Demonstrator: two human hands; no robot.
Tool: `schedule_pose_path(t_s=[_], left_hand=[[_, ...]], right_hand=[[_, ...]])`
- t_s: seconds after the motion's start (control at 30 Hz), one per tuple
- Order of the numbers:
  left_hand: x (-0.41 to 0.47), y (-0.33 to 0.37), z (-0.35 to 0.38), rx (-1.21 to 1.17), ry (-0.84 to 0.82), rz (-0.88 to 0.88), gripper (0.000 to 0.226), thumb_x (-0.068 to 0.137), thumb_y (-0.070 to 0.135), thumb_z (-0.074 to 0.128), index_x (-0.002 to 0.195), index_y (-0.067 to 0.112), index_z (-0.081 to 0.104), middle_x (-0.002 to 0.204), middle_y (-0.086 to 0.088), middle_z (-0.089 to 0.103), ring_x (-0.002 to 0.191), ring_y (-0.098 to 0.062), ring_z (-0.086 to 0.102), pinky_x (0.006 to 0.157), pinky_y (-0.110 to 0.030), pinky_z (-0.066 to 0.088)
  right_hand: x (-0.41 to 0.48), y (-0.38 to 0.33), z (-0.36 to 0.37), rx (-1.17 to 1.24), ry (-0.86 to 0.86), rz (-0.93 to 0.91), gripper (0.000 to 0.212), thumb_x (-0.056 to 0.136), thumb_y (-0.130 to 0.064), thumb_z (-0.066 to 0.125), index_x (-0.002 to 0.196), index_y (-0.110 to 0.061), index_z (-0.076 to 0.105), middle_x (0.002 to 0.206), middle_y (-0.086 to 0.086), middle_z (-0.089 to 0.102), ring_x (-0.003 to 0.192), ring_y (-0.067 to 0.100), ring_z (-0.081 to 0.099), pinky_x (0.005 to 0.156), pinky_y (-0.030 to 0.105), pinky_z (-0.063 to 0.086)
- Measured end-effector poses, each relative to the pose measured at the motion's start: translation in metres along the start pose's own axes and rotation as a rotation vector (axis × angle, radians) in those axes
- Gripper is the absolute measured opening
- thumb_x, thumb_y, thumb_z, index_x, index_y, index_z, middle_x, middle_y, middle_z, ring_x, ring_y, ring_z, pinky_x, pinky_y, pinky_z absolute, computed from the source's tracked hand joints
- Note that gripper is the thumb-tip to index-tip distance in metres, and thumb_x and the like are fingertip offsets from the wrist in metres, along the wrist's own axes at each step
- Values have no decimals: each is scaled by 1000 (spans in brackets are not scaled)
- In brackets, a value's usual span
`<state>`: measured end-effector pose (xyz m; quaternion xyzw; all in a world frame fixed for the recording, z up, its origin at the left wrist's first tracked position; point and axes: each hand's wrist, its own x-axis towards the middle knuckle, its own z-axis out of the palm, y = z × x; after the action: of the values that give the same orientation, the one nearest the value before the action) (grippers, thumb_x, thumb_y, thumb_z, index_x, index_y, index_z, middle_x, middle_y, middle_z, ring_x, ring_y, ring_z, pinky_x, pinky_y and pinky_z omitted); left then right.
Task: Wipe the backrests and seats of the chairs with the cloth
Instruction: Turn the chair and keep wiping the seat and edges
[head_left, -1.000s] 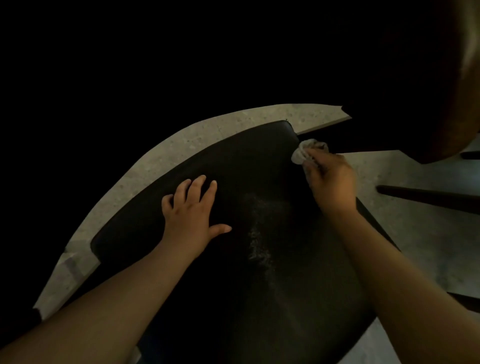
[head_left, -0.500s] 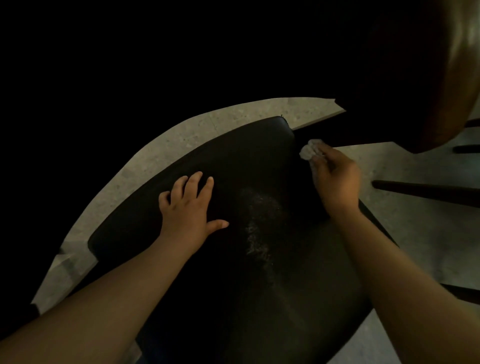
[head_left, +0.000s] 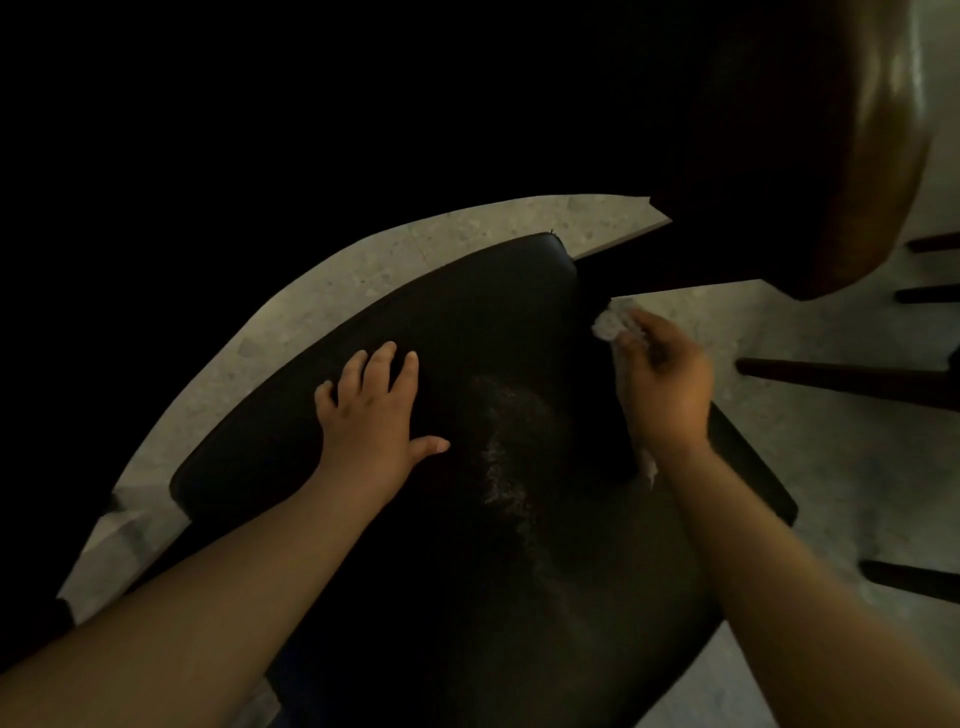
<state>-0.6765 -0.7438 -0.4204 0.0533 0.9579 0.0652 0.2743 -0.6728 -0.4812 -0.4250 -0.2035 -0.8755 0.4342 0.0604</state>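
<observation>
A dark chair seat (head_left: 519, 571) is pressed by the left hand (head_left: 371, 415), fingers spread flat. A crumpled white cloth (head_left: 613, 323) is gripped in the right hand (head_left: 665, 379) at the seat's far right edge, with pale floor (head_left: 831, 467) beyond.

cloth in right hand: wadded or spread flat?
Wadded. The cloth shows as a crumpled lump beyond the right hand, which grips it at the seat edge; a loose end hangs by the wrist.

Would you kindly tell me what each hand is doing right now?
Left hand: open, fingers spread flat on the chair seat.
Right hand: closed, gripping the cloth.
</observation>
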Motion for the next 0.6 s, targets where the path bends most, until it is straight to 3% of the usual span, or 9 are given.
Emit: schedule_pose_path(t_s=[0.07,0.13,0.23,0.3,0.37,0.43,0.5,0.6], left_hand=[[-1,4,0,8,4,-5,100,83,57,63,155,25,2,161,-4,-5,148,-28,-4,119,-54,11],[-2,6,0,4,10,-9,100,83,55,65,155,22,3,161,-6,-3,148,-28,-1,119,-54,12],[-1,6,-2,-24,12,-45,104,79,56,69,154,21,6,160,-7,-1,147,-29,2,119,-52,15],[-1,5,-4,-53,21,-58,105,78,55,70,154,20,7,160,-6,1,147,-30,4,119,-50,16],[-5,8,-4,-76,37,-32,102,79,52,71,154,20,9,160,-5,3,146,-28,5,118,-48,18],[-11,16,-4,-100,48,25,98,80,50,71,154,21,14,159,-3,7,145,-26,8,118,-46,21],[-17,24,-2,-120,38,68,96,79,52,70,153,22,16,158,-1,10,145,-24,11,118,-44,21],[-21,32,1,-112,-42,93,100,78,53,71,154,23,13,160,0,7,147,-23,7,119,-43,18]], right_hand=[[16,9,-9,-35,38,70,34,98,-21,52,131,-24,55,128,-8,58,109,-11,51,91,10,40],[22,15,-5,-63,37,138,34,99,-23,52,133,-20,54,129,-3,59,113,1,54,95,22,45],[8,11,12,-24,121,181,28,98,-29,53,125,-30,56,109,-18,60,89,-13,53,79,14,45],[-12,6,20,-52,86,122,27,96,-26,55,122,-30,58,97,-23,57,85,-11,57,82,21,50],[-32,4,22,-60,-39,74,28,95,-26,57,123,-26,61,107,-17,63,96,-2,60,90,28,51],[-45,3,16,-10,-139,59,27,94,-29,58,121,-30,62,110,-21,62,102,-4,59,93,24,49],[-45,2,2,-1,-116,36,25,95,-31,56,119,-35,60,108,-26,59,103,-9,56,88,18,47],[-23,9,-21,-19,15,75,30,97,-28,53,127,-29,57,120,-16,59,109,-4,54,91,20,44]])
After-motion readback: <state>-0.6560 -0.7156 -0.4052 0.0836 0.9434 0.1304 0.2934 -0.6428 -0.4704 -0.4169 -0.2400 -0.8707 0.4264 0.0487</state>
